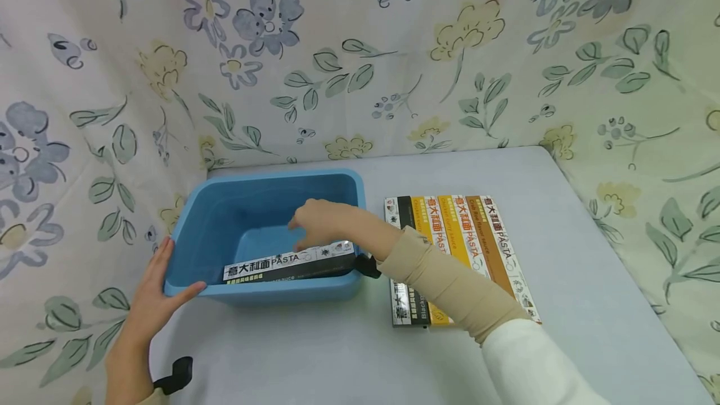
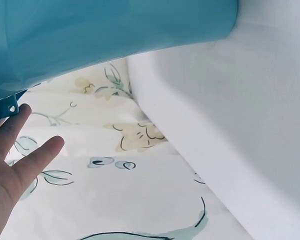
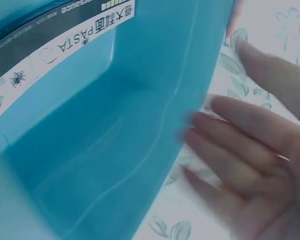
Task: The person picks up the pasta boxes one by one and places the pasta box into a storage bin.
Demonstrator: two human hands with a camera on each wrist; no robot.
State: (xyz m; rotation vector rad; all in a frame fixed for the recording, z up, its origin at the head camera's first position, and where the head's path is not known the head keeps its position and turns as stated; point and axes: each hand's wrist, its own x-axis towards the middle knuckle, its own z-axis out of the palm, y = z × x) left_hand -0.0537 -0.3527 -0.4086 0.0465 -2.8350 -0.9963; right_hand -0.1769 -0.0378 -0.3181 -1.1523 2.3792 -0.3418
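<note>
A blue plastic bin (image 1: 264, 292) stands at the left of the table. My left hand (image 1: 150, 295) rests against its front left corner, with the thumb on the front rim and the fingers straight along the left side; in the left wrist view fingers (image 2: 40, 155) are spread beneath the bin's rim. A black-and-white pasta box (image 1: 298, 263) lies inside along the front wall. Over the bin's inside hovers my right hand (image 1: 323, 224), just beyond that box. Its fingers (image 3: 240, 130) look loosely spread, slightly blurred, with nothing held.
Several pasta boxes lie side by side on the white table (image 1: 568, 236), right of the bin: a black box (image 1: 406, 208), yellow boxes (image 1: 450, 230) and a brown box (image 1: 489, 230). The right forearm partly covers them. A floral curtain (image 1: 360, 80) surrounds the table.
</note>
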